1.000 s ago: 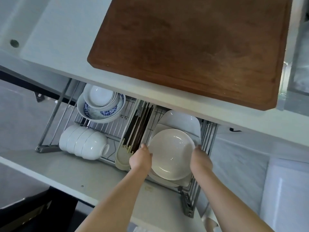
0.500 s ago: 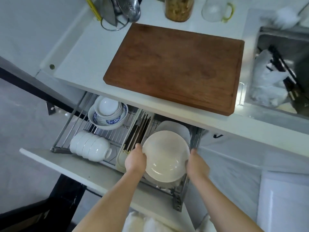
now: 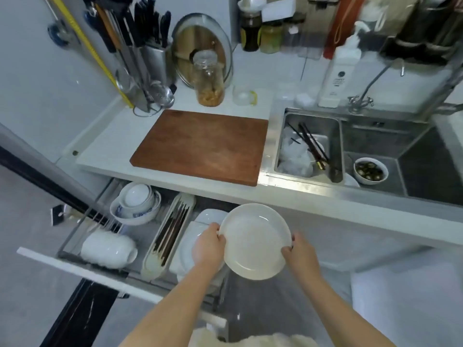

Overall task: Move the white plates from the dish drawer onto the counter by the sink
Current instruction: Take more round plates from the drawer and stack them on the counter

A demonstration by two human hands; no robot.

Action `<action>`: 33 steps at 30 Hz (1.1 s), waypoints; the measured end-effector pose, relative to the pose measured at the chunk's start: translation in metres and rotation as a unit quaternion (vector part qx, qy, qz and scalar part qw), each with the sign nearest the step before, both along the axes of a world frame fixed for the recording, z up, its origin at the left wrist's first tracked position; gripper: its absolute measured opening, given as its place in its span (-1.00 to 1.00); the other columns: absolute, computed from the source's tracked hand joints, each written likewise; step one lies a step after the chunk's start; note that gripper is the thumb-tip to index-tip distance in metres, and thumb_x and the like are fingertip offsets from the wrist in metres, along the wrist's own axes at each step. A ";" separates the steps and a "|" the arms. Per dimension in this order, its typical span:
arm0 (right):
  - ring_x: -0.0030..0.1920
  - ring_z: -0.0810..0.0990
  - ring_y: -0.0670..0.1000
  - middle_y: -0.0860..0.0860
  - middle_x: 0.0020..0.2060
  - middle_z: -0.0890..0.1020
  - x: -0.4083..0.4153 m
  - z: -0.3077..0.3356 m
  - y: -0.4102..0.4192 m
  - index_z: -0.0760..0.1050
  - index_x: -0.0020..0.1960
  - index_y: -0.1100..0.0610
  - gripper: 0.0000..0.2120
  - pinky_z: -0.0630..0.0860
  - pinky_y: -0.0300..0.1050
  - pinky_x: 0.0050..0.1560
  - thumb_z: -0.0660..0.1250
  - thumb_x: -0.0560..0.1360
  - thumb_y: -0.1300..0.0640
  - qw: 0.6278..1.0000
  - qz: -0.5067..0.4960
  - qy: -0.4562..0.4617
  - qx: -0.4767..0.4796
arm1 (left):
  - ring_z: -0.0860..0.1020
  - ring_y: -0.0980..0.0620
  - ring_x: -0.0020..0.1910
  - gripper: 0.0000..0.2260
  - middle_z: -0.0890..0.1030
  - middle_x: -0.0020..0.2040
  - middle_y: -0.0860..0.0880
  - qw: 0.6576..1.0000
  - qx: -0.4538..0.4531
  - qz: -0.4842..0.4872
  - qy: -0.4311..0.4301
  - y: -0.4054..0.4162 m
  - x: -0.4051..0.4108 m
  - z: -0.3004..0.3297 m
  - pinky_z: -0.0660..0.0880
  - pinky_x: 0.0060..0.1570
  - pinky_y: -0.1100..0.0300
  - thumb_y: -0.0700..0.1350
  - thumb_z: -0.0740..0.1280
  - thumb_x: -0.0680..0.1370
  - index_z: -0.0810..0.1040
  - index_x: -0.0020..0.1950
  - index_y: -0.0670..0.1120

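Observation:
A round white plate (image 3: 254, 240) is lifted clear of the open dish drawer (image 3: 82, 267), level and just below the counter edge. My left hand (image 3: 209, 247) grips its left rim and my right hand (image 3: 297, 254) grips its right rim. More white plates (image 3: 193, 240) remain stacked in the drawer's right compartment, partly hidden under my left hand and the lifted plate. The white counter (image 3: 120, 136) lies above the drawer, with the steel sink (image 3: 375, 136) to its right.
A wooden cutting board (image 3: 203, 146) covers most of the counter left of the sink. Jars, a knife block (image 3: 150, 61) and a glass lid stand behind it. The drawer also holds stacked bowls (image 3: 136, 202), white cups (image 3: 107, 247) and a chopstick tray (image 3: 170, 234). The sink holds chopsticks and a bowl (image 3: 370, 170).
Both hands have raised the top plate out of the drawer stack and shifted it right. The view has tilted up, so the whole counter and the sink now show.

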State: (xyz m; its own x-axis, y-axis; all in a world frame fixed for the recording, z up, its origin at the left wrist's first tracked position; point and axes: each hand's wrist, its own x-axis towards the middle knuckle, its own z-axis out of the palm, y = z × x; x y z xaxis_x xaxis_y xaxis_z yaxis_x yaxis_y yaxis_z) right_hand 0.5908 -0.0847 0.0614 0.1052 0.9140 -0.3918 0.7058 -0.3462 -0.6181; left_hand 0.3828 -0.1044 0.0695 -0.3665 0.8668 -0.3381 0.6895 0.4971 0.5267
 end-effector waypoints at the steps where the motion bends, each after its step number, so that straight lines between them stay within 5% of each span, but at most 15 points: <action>1: -0.22 0.47 0.14 0.11 -0.20 0.53 0.016 0.006 -0.003 0.36 0.00 0.20 -0.85 0.32 -0.08 -0.32 0.22 0.43 0.27 1.000 -0.013 0.006 0.008 | 0.60 -0.11 -0.17 -0.84 0.63 -0.18 -0.07 1.000 0.011 -0.005 -0.007 0.002 0.016 0.006 0.50 -0.26 0.07 -0.15 0.17 0.56 0.47 0.09 -0.07; 7: -0.18 0.48 0.11 0.05 -0.16 0.52 0.108 0.049 -0.007 0.39 0.09 0.17 -0.80 0.32 -0.10 -0.32 0.22 0.47 0.23 0.994 -0.087 0.018 0.067 | 0.57 -0.10 -0.06 -0.80 0.64 -0.06 -0.06 0.996 0.071 -0.040 -0.043 0.026 0.110 0.043 0.53 -0.07 0.05 -0.14 0.19 0.53 0.52 0.11 -0.04; 11: -0.16 0.49 0.14 0.04 -0.17 0.50 0.170 0.075 -0.002 0.35 0.08 0.14 -0.82 0.38 -0.07 -0.26 0.21 0.48 0.17 0.987 -0.127 -0.029 0.092 | 0.58 -0.13 0.05 -0.75 0.65 0.03 -0.08 0.990 0.102 -0.087 -0.042 0.047 0.171 0.068 0.42 -0.13 0.13 -0.14 0.20 0.55 0.54 0.18 -0.05; 20: -0.17 0.46 0.12 0.05 -0.17 0.53 0.274 0.112 0.013 0.46 0.05 0.18 -0.82 0.34 -0.11 -0.23 0.24 0.46 0.20 0.959 -0.248 -0.050 0.126 | 0.64 -0.09 -0.10 -0.72 0.68 -0.10 -0.04 0.972 0.106 -0.198 -0.065 0.105 0.280 0.111 0.56 -0.09 0.08 -0.10 0.19 0.46 0.62 0.06 0.08; 33: -0.12 0.61 0.11 0.02 -0.16 0.62 0.362 0.133 0.076 0.49 -0.04 0.09 -0.84 0.50 -0.08 -0.14 0.25 0.40 0.18 0.908 -0.401 -0.020 0.121 | 0.63 -0.03 -0.24 -0.76 0.63 -0.35 0.02 0.921 0.099 -0.363 -0.098 0.229 0.392 0.140 0.49 -0.22 0.18 -0.15 0.19 0.44 0.65 -0.15 0.01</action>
State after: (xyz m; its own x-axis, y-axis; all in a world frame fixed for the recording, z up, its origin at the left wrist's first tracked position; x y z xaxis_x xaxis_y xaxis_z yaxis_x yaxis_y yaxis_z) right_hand 0.9527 -0.0086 0.1948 0.7852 0.5951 -0.1713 0.3097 -0.6169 -0.7236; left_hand 0.7744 0.1249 0.2095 0.3851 0.9113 -0.1455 0.6840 -0.1761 0.7079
